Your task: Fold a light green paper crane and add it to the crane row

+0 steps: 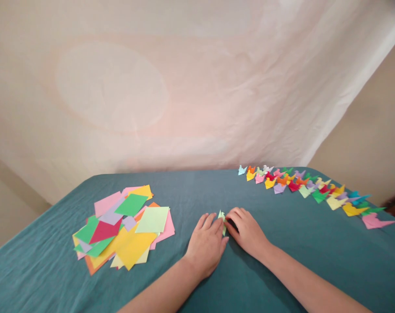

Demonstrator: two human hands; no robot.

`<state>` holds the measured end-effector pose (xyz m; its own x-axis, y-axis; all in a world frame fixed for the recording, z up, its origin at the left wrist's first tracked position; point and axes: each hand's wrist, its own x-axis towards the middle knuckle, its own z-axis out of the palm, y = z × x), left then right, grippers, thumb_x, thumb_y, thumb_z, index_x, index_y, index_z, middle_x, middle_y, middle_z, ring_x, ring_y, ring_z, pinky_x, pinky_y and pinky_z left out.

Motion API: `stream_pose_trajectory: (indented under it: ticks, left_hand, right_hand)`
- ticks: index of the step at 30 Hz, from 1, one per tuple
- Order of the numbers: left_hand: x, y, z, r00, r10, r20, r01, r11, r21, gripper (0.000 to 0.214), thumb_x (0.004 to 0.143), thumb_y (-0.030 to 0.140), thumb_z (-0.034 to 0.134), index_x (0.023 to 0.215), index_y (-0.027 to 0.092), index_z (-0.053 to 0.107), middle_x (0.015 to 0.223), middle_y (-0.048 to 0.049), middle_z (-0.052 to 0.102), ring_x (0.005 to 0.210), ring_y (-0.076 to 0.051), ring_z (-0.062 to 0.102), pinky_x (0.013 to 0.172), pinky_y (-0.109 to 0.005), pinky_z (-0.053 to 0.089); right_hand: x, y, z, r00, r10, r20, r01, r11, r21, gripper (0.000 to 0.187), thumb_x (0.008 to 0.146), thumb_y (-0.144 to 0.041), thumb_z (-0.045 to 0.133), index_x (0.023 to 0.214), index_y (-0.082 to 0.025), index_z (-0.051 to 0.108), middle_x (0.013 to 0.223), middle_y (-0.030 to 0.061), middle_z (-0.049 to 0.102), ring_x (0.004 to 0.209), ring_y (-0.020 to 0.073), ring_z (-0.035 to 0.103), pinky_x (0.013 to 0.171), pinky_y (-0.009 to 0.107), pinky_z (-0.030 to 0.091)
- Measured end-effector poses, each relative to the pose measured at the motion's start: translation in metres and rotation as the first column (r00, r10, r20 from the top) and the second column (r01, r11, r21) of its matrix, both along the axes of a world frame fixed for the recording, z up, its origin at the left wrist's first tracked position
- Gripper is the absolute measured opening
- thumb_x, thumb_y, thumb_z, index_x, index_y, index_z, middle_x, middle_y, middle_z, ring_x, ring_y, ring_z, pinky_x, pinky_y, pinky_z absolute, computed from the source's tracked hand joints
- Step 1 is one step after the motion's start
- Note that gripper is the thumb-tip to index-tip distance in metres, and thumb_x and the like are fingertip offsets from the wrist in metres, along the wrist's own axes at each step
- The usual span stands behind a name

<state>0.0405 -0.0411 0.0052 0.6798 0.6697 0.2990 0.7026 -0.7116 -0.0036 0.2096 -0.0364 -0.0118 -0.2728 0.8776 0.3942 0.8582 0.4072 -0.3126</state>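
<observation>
A small pale green origami crane (pixel 221 215), partly folded by the look of it, stands between my hands at the middle of the table. My left hand (pixel 205 245) covers its left side, fingers bent and closed against the paper. From the right, my right hand (pixel 246 228) pinches the paper between thumb and fingertips. Most of the crane's lower part is hidden behind the fingers; a pointed tip shows above them.
Left of my hands lies a loose pile of coloured paper squares (pixel 132 248). Rows of finished origami cranes (pixel 293 186) in many colours run along the far right of the teal tablecloth (pixel 197 191). A pale cloth backdrop (pixel 197 95) hangs behind the table.
</observation>
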Motion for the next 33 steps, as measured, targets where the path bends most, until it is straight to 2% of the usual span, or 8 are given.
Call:
stream_pose_trajectory:
  ticks: [3, 7, 21, 33]
  left_hand:
    - [0.001, -0.001, 0.000, 1.000, 0.001, -0.013, -0.001, 1.000, 0.004, 0.036, 0.092, 0.036, 0.039, 0.119, 0.016, 0.053, 0.125, -0.0037, 0.053, 0.122, -0.022, 0.038, 0.106, -0.039, 0.023]
    - [0.001, -0.002, 0.000, 1.000, 0.011, -0.020, -0.011, 1.000, 0.006, 0.037, 0.092, 0.036, 0.039, 0.121, 0.016, 0.051, 0.125, -0.0040, 0.053, 0.121, -0.022, 0.039, 0.106, -0.040, 0.024]
    - [0.001, -0.003, 0.001, 0.999, 0.022, -0.027, -0.022, 1.000, 0.021, 0.037, 0.091, 0.036, 0.041, 0.119, 0.015, 0.052, 0.122, -0.0053, 0.054, 0.121, -0.023, 0.039, 0.106, -0.041, 0.025]
    - [0.000, -0.003, 0.002, 0.992, 0.117, -0.045, -0.115, 0.992, 0.045, 0.037, 0.087, 0.040, 0.048, 0.118, 0.021, 0.054, 0.117, -0.0092, 0.054, 0.123, -0.027, 0.038, 0.103, -0.047, 0.028]
  right_hand:
    - [-0.002, -0.009, 0.003, 0.990, 0.048, 0.131, -0.052, 0.998, 0.023, 0.014, 0.088, -0.016, 0.047, 0.094, -0.017, 0.059, 0.094, 0.0064, 0.059, 0.087, 0.0199, 0.052, 0.078, 0.033, 0.042]
    - [-0.004, -0.019, 0.002, 0.974, 0.044, 0.222, -0.057, 0.997, 0.050, 0.022, 0.085, -0.011, 0.050, 0.103, -0.016, 0.060, 0.100, 0.0082, 0.061, 0.093, 0.0216, 0.053, 0.081, 0.034, 0.044]
    - [-0.007, -0.023, 0.009, 0.959, 0.027, 0.281, -0.041, 0.998, 0.042, 0.024, 0.085, -0.007, 0.047, 0.099, -0.017, 0.064, 0.100, 0.0082, 0.062, 0.095, 0.0206, 0.054, 0.083, 0.033, 0.045]
    - [-0.010, -0.023, 0.014, 0.927, 0.034, 0.373, -0.023, 0.999, -0.034, 0.022, 0.086, -0.009, 0.049, 0.102, -0.016, 0.063, 0.098, 0.0082, 0.061, 0.094, 0.0215, 0.054, 0.080, 0.034, 0.044]
